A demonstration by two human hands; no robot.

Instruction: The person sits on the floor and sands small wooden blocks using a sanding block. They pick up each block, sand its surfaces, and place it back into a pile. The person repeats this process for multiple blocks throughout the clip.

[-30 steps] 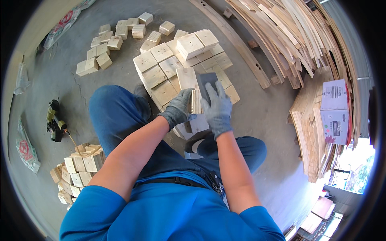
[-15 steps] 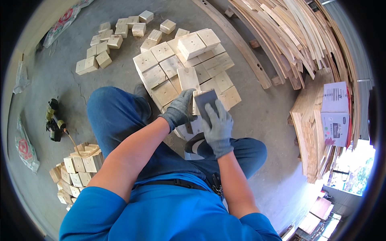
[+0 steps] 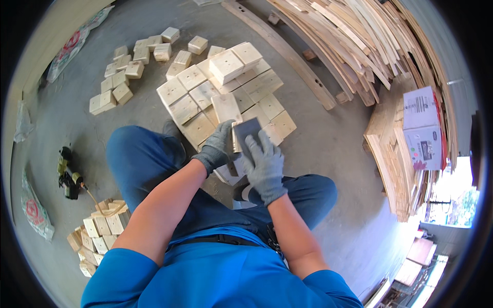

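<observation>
My left hand (image 3: 218, 145), in a grey knit glove, is closed on a pale wooden block (image 3: 236, 139) in front of my knees. Only the block's narrow light edge shows; the rest is covered. A flat, dark grey sanding block (image 3: 248, 131) lies against it, gripped by my gloved right hand (image 3: 265, 165), whose fingers spread over its face. Just beyond my hands is a stack of square wooden blocks (image 3: 197, 130). One longer block (image 3: 226, 107) rests on top, close to my left fingers, and two more sit raised at the stack's far side.
Loose wooden blocks (image 3: 122, 93) lie at the far left. A nail gun (image 3: 67, 173) with a hose rests left of my knee, near another block pile (image 3: 99, 231). Long boards (image 3: 339, 36) fill the far right, beside plywood sheets (image 3: 389, 167) bearing a carton (image 3: 422, 128).
The whole view has shifted, so the stack and both hands appear farther left and slightly lower. Both hands keep their hold, with the sanding block still against the wooden block.
</observation>
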